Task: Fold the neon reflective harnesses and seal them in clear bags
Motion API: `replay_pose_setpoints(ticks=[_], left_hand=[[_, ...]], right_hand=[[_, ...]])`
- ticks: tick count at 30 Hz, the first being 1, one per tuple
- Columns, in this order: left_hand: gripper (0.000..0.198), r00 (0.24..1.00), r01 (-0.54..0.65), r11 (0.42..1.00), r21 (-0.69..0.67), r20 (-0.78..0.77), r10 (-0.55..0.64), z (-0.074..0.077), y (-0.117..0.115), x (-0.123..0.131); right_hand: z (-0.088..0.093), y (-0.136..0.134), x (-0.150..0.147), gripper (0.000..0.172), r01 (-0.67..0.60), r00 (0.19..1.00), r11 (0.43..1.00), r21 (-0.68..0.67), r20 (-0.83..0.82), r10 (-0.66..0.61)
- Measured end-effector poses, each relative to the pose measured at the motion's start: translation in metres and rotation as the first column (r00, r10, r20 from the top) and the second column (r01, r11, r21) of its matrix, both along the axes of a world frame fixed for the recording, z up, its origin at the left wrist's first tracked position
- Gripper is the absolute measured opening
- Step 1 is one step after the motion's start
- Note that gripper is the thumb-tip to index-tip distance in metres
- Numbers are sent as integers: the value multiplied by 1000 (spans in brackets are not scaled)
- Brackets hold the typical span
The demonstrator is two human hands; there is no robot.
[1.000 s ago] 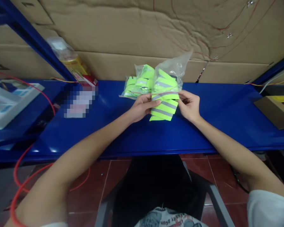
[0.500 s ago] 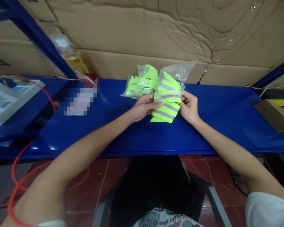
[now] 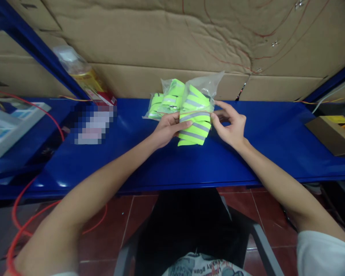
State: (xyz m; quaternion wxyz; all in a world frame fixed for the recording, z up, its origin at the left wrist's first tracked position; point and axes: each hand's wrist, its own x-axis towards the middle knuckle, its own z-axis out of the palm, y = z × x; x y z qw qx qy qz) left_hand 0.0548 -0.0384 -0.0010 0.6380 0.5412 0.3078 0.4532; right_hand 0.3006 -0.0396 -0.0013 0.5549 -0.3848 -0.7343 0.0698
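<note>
My left hand (image 3: 168, 130) is closed on a folded fluorescent yellow-green reflective strap (image 3: 194, 134) with grey stripes, its thumb lying across the front. The upper part of the strap sits inside a clear plastic bag (image 3: 211, 84) with a red line along its mouth. Below that line the folds stick out. At the bag's right edge is my right hand (image 3: 231, 122), thumb and fingertips pinching the edge, index finger raised. Just behind, to the left, several similar straps in clear bags (image 3: 161, 103) lie on the blue table (image 3: 149, 168).
A cardboard panel (image 3: 138, 42) with red wires stands behind the table. Farther left are a bottle with a yellow label (image 3: 84, 78) and a white tray (image 3: 20, 122). An open cardboard box (image 3: 330, 134) sits at the right. Red hose (image 3: 15, 214) loops at lower left.
My right hand has shifted outward from behind the bag's edge, and more of its fingers show. My left hand keeps its hold. The whole view has shifted slightly.
</note>
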Motion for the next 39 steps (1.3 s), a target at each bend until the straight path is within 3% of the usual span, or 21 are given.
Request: replay_pose_setpoints(ticks=[3,7,11,16,21,26,30,35,39], left_hand=[[54,999,-33,994,106,-28,37,-5,0,2],[53,995,-19,964,267,-87,44,-11,-1,5],[49,992,-34,928,372,-100,77,-10,-5,10],[47,982,-39,898,438,-150,116,-4,-9,12],[43,975,-41,889,456,-177,136,1,-13,9],[35,956,-72,872,484,-215,199,0,-14,7],[36,948,-160,878,452,-177,264,-4,-10,5],[44,967,-236,920,313,-22,255,-4,-4,7],[43,961,-277,951,137,58,272,-4,-1,6]], right_hand=[[0,1,2,62,-15,999,1000,5,36,15],[-2,1,3,46,16,992,997,79,127,-26],[-5,1,2,49,85,979,994,68,179,-96],[-7,2,3,58,66,989,998,-24,134,-62],[-6,5,6,66,-8,999,988,-155,-37,3],[-12,7,-4,54,-72,992,965,-254,-120,43],[-18,9,-11,44,-142,986,948,-285,-126,110],[-11,11,-2,31,-127,981,971,-205,116,153],[-3,11,4,30,-185,933,949,-256,256,252]])
